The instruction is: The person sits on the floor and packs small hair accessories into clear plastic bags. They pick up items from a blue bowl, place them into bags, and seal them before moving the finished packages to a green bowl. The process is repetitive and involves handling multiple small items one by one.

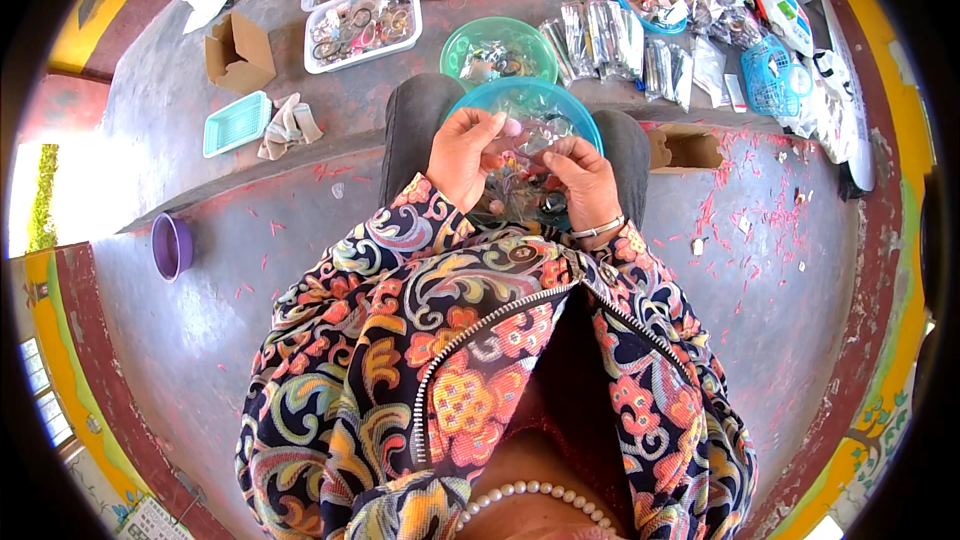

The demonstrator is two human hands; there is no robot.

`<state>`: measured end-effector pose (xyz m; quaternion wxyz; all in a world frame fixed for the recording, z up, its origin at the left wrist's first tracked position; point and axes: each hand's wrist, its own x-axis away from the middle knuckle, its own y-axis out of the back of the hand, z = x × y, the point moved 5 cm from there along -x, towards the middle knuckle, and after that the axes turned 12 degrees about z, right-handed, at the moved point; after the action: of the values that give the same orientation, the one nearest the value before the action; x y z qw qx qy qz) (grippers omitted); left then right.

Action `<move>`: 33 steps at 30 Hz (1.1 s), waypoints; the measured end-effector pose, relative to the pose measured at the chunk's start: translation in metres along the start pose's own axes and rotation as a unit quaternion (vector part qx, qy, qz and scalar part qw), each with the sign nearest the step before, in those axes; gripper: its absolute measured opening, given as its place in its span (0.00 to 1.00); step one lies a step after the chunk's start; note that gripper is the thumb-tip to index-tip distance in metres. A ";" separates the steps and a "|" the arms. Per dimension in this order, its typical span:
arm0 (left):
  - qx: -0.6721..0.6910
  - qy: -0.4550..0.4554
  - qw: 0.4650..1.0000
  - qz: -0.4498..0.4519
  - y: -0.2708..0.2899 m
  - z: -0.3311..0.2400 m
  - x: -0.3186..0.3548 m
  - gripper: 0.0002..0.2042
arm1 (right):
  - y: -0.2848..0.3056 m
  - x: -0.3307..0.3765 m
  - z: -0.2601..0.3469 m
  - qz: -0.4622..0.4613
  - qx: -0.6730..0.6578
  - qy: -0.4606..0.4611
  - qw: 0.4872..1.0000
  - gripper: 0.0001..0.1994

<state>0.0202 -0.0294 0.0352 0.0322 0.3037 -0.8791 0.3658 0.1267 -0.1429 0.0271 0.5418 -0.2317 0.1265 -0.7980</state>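
Seen from above, a seated person in a flower-patterned jacket holds both hands over a blue basin [528, 86] set between the knees. The left hand [462, 162] pinches a small, rounded pink piece [512, 127] at the thumb tip, just above the basin's contents. The right hand [588, 182] is beside it, thumb and fingertips drawn narrow; what lies between them is too small to tell. Below, the basin holds a jumble of small items and shiny clear plastic [540, 128].

The pink piece looks very light and probably soft, easily hidden by the fingers, so a gentle pinch at its side seems best. The clear plastic is likely thin, limp and slippery; an edge or corner should give the surest hold. Beyond the knees, a green basin [455, 52] of similar small goods stands on a grey surface [350, 92].
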 end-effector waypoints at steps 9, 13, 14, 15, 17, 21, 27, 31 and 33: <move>-0.152 0.007 0.987 0.059 -0.002 -0.007 -0.001 0.16 | 0.014 0.009 0.037 -0.048 0.041 0.135 0.989 0.06; -0.338 -0.132 0.922 0.137 -0.024 -0.029 0.006 0.22 | 0.012 0.016 0.048 -0.054 0.213 0.189 0.957 0.06; -0.368 -0.148 0.908 0.137 -0.028 -0.033 0.008 0.22 | 0.009 0.018 0.054 -0.050 0.273 0.201 0.939 0.07; -0.397 -0.163 0.892 0.138 -0.033 -0.038 0.011 0.22 | 0.005 0.020 0.059 -0.044 0.332 0.212 0.918 0.07; -0.442 -0.169 0.867 0.156 -0.040 -0.043 0.013 0.22 | -0.005 0.022 0.067 -0.022 0.385 0.239 0.891 0.07; -0.389 -0.107 0.884 0.238 -0.043 -0.038 0.007 0.20 | -0.022 0.025 0.077 0.045 0.455 0.269 0.848 0.08; -0.272 -0.007 0.918 0.290 -0.045 -0.033 0.007 0.10 | -0.019 0.023 0.069 0.051 0.345 0.187 0.918 0.09; -0.273 -0.035 0.922 0.273 -0.049 -0.037 0.012 0.05 | -0.016 0.022 0.064 0.030 0.146 0.215 0.965 0.10; -0.268 -0.068 0.922 0.272 -0.051 -0.039 0.015 0.05 | -0.017 0.026 0.069 0.022 0.156 0.245 0.957 0.09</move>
<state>0.0301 -0.0388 0.0992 -0.0480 0.0565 -0.9932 0.0899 0.1397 -0.1568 0.1001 0.5412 0.0610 0.1346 -0.8278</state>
